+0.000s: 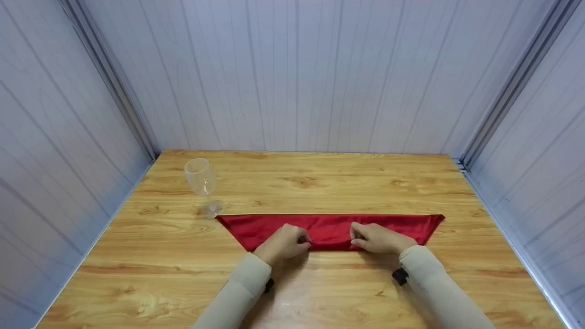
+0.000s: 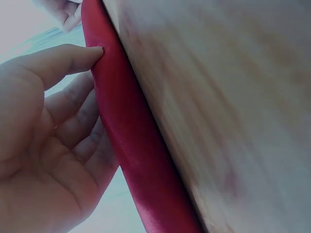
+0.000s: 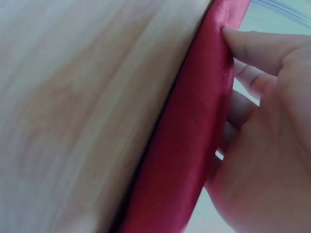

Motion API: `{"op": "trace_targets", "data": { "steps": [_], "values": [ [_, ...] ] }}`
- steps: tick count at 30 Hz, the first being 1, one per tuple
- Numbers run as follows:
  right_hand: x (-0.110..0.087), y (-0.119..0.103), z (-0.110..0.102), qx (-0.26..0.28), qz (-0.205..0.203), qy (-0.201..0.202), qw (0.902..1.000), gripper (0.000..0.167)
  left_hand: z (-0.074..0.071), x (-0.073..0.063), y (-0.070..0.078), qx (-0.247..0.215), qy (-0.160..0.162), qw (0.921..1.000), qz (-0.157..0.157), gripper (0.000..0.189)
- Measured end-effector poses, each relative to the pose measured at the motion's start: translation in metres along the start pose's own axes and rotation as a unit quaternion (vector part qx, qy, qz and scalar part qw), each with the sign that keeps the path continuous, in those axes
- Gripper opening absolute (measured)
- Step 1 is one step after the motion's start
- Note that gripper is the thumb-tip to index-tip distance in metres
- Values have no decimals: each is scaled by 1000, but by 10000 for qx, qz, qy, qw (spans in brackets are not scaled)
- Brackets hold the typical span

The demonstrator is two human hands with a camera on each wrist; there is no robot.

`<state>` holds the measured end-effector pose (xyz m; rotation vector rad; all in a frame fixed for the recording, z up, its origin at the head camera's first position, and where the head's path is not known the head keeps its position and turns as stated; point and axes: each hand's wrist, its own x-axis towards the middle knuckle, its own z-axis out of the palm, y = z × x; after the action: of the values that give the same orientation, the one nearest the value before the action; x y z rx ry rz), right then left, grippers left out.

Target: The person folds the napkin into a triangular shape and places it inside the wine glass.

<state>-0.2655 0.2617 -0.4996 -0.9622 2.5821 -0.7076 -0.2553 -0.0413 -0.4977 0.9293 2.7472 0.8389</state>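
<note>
A red satin napkin [image 1: 329, 230], folded into a long strip with slanted ends, lies across the table. On the left part of its near edge, my left hand [image 1: 287, 242] pinches the fabric between thumb and curled fingers. My right hand [image 1: 377, 237] grips the same edge farther right. The left wrist view shows the left thumb [image 2: 80, 58] pressed on the rolled edge of the napkin [image 2: 131, 126]. Likewise, the right thumb [image 3: 257, 46] presses on the fold of the napkin [image 3: 184, 121] in the right wrist view. Some fingertips are hidden behind the cloth.
A clear stemmed glass [image 1: 199, 180] stands upright on the wooden table [image 1: 320, 183], just beyond the napkin's left corner. Pale panel walls [image 1: 297, 77] enclose the table at the back and both sides.
</note>
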Motion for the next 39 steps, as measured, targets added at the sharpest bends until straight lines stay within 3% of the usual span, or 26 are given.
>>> {"op": "trace_targets", "data": {
  "steps": [9,19,30,33,39],
  "values": [
    [-1,-2,3,-139,99,263,9995,8,-7,11,-13,-528,-501,9967,-356,8],
    [-2,-6,4,-257,173,370,9988,7,-10,18,-12,-395,-648,9954,-583,6],
    [0,-18,4,-805,139,443,9957,13,-9,20,-3,-59,-510,9917,-1180,22],
    [0,-19,5,-860,235,481,9949,13,-8,20,0,186,-346,9939,-1034,22],
    [-2,-17,4,-748,396,344,9958,7,-5,19,3,524,114,9980,-332,13]
  ]
}}
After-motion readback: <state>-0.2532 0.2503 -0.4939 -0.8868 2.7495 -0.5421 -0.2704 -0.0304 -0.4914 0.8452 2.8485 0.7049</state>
